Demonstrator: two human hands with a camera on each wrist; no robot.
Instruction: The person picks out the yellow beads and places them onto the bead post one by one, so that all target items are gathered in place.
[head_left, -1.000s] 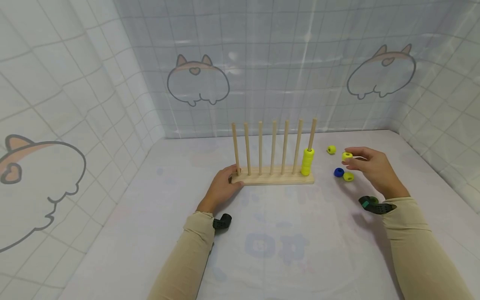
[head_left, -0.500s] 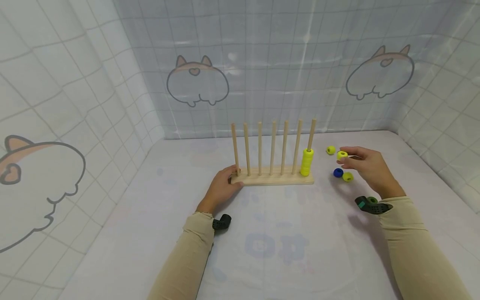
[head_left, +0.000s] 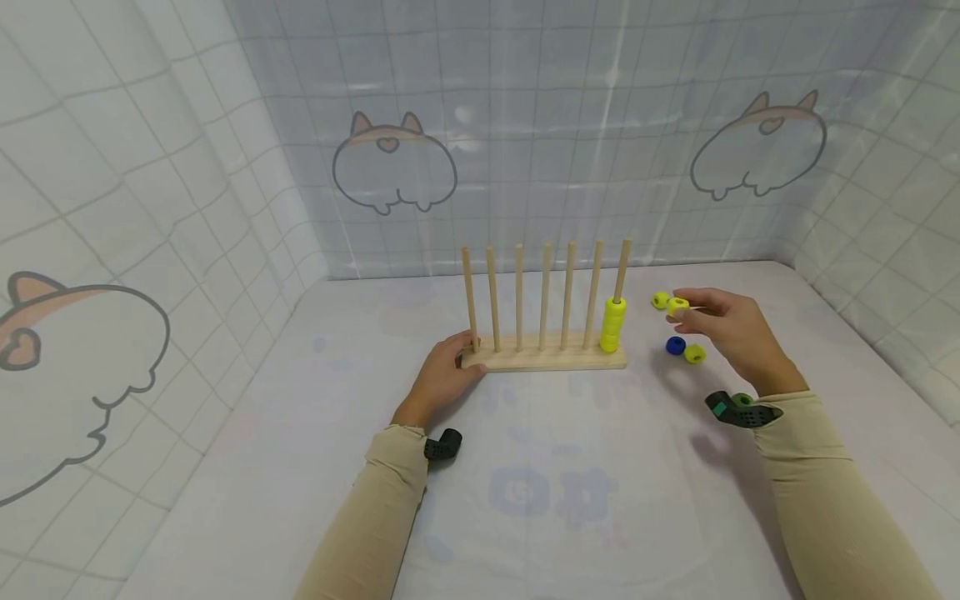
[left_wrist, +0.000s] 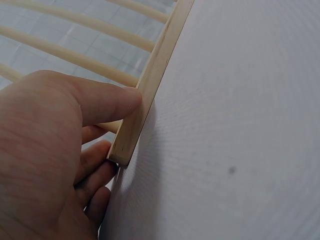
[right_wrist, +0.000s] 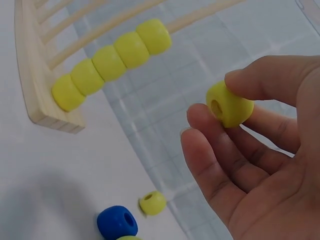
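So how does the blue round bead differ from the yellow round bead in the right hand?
The blue round bead is dark; the yellow round bead is bright. The blue one rests on the white table; the yellow one is pinched in the right hand. Both are rounded, with a hole.

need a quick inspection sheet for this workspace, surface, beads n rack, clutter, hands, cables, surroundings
surface: pale tabletop with faint printed marks
wooden rack: upright, seven pegs
stacked beads: five, all yellow, on the rightmost peg
loose beads: a blue bead with a near yellow bead beside it, and a far yellow bead further back
clutter: something green, partly hidden by the right wrist camera, unclear what
left hand: grips the rack's left end
right hand: pinches a yellow bead above the table
cables: nothing seen
surroundings: grid-patterned walls with cartoon outlines
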